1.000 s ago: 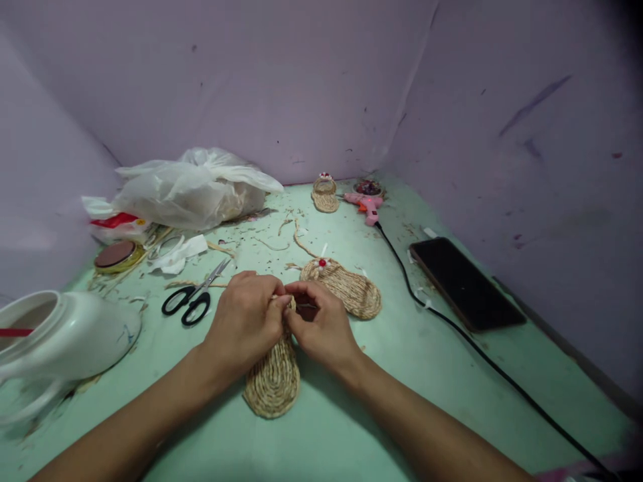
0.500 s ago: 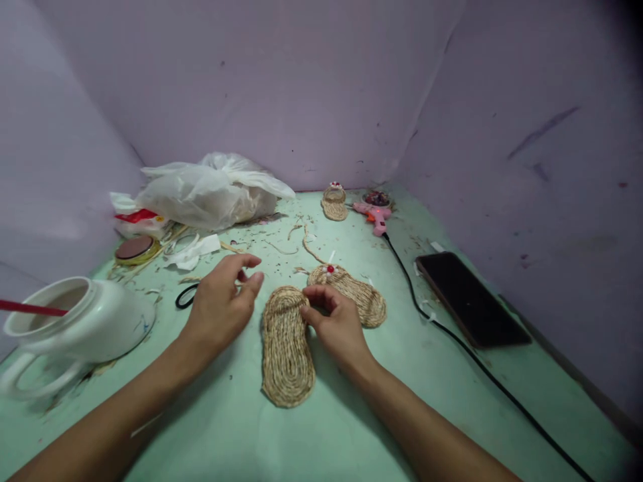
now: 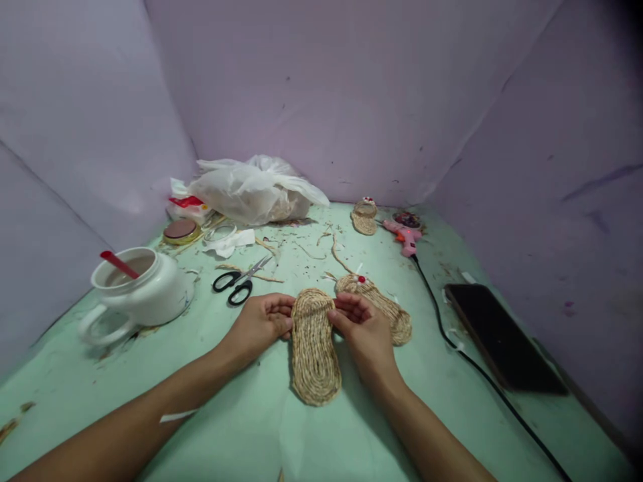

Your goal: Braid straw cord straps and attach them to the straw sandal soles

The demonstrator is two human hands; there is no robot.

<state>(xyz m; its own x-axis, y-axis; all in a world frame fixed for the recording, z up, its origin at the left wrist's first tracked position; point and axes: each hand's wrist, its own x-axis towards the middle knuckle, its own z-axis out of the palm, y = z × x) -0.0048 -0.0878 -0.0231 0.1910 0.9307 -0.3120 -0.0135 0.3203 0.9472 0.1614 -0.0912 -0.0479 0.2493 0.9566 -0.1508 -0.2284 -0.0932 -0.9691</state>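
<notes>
While the view is swinging left and bringing more of the green worktop into sight, I am resting both hands at the toe end of the woven slipper, which is now lying flat, sole down, in the middle of the worktop instead of being pinched up between my hands as it was a second ago. The bag is sitting at the back by the wall, and the white jug with its red stick is now standing upright at my left. The phone is lying near the right edge, beside the black cord. A second slipper with a red bead is lying just behind my right hand, touching it or nearly so. My left hand is lying against the slipper's left edge, fingers loosely curled and holding nothing. My right hand's fingers are spread apart, fingertips touching the toe band, not clamped on it. The scissors are lying closed beyond my left hand. With the slipper laid down and only lightly touched, I judge that the handwork on it is pausing.
</notes>
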